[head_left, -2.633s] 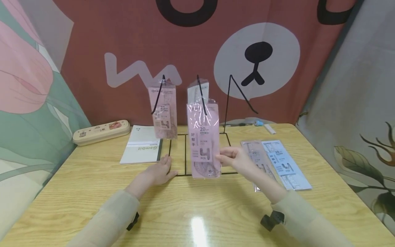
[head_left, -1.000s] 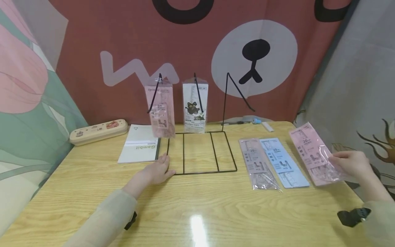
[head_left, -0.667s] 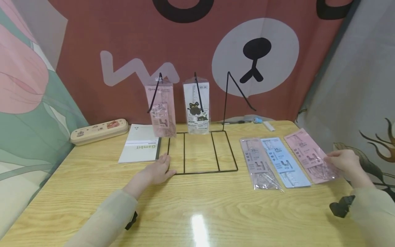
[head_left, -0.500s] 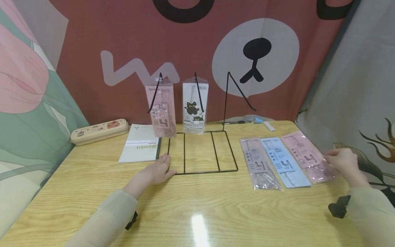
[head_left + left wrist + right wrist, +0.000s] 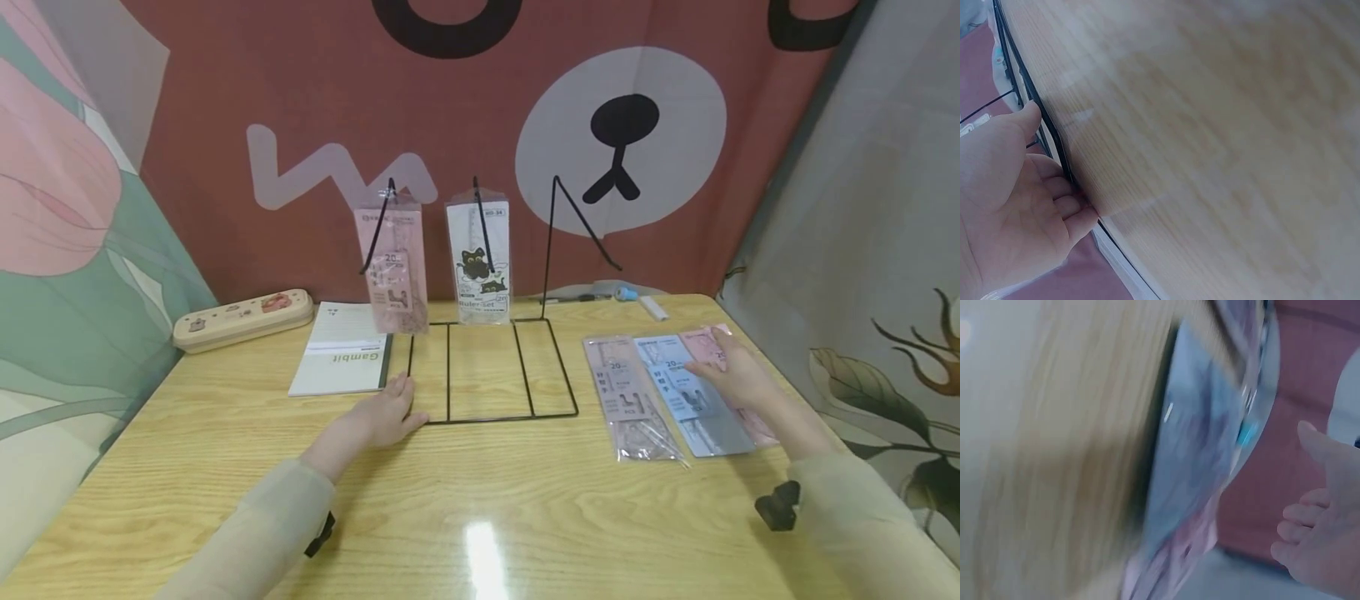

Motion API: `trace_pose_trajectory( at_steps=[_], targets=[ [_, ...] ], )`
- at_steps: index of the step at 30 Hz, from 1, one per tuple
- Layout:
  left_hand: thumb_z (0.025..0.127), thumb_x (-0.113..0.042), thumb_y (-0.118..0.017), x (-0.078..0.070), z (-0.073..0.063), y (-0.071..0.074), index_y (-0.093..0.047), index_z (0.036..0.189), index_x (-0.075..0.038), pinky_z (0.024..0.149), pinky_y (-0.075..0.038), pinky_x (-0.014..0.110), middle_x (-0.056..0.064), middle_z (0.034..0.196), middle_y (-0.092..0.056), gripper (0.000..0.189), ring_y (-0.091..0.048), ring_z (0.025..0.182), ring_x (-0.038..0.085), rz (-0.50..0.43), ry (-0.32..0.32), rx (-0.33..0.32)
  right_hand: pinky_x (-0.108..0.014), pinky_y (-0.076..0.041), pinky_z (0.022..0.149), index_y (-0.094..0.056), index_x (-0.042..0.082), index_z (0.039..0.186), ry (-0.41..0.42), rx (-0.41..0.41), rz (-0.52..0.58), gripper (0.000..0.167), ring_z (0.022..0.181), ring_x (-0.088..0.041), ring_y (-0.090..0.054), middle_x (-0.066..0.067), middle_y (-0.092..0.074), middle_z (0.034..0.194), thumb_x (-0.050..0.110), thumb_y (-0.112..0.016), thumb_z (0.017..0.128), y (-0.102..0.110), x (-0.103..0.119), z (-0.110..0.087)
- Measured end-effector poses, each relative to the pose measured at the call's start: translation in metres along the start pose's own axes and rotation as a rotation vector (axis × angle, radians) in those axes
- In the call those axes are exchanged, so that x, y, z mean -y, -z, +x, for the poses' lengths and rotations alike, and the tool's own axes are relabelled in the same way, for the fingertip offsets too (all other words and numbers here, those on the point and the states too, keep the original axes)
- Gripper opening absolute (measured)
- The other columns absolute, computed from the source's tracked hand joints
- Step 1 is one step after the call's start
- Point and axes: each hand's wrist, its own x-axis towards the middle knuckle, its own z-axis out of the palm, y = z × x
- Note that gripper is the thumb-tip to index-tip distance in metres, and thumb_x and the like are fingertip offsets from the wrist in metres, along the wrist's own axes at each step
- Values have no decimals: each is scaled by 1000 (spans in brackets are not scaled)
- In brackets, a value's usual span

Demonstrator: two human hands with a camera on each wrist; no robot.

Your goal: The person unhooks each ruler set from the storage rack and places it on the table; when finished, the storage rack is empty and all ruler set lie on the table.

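Observation:
My left hand [image 5: 384,414] rests on the table at the front left corner of a black wire display rack [image 5: 489,419], its fingers touching the frame. On the rack's left hook hangs a pink packaged ruler set [image 5: 408,308], and on the middle one a white ruler set with black cats [image 5: 468,292]. The right hook carries nothing. My right hand [image 5: 738,385] hovers over a blue ruler set [image 5: 720,435] and the pink ruler set [image 5: 701,340] behind it, holding nothing, thumb apart from the fingers. That pink set is partly hidden by the hand. Left of them lies another pinkish ruler set [image 5: 622,387].
A notebook [image 5: 337,354] lies left of the rack, partly beneath the hanging pink set. Behind it is a cream pencil case [image 5: 243,322]. A pen [image 5: 581,297], a small blue item [image 5: 626,294] and a white one [image 5: 654,308] lie along the back edge.
My right hand took the pink ruler set off the middle hook, laid it right of the blue one and let go. It has since moved left, over the blue set. My left hand stays put.

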Motion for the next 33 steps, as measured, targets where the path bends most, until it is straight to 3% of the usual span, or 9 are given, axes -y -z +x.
trace_pose_trajectory(
  at_steps=[9,16,24,33],
  targets=[
    [101,-37,-39,-4,2,0,-12,146,12,118,-16,51,30,154,-5,72,-10,143,42,3,13,10,-63,-10,112,-6,-16,144,215,62,70,87,137,-54,-8,-40,-6,148,31,-59,93,-30,64,2],
    [101,-36,-39,-3,2,-1,-10,145,13,117,-16,52,31,153,-4,72,-10,143,43,-22,12,3,-61,-14,113,-8,-15,145,319,150,100,87,138,-51,-13,-37,-11,150,37,-56,94,-60,109,-4],
    [101,-35,-39,-1,1,1,-12,145,14,117,-16,52,32,153,-5,71,-11,143,44,-21,3,5,-54,-13,116,-7,-12,146,322,273,107,87,142,-46,-10,-33,-7,152,35,-57,93,-89,139,0],
    [101,-36,-39,1,2,0,-12,145,14,118,-16,51,31,153,-5,71,-11,143,43,-17,2,2,-53,-8,118,-5,-13,145,236,408,21,95,143,-45,-4,-31,-2,153,49,-53,92,-101,143,4]
  ],
)
